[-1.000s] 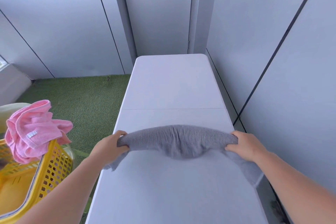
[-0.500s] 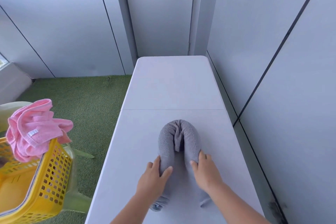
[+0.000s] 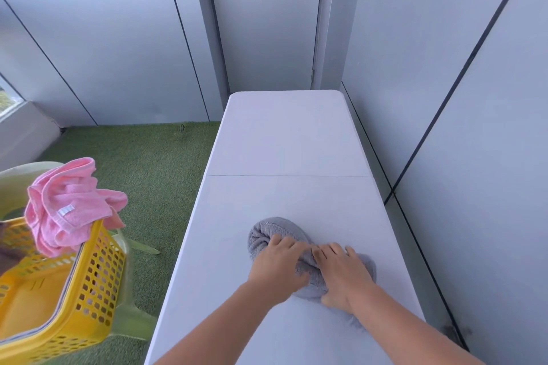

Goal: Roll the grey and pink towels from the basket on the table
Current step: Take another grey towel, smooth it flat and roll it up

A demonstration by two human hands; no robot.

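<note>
Grey towel sits half-rolled on the near end of the table. Left hand curls over the roll. Right hand clamps it, thumb tucked under. It looks soft, light and likely to spring open, so grip near the ends and press down. Pink towel hangs on basket rim.

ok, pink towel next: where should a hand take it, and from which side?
Pinch the bunched top of the pink towel from above, on the side facing the table. It lies crumpled over the yellow basket rim, so a straight lift should probably clear it.
</note>
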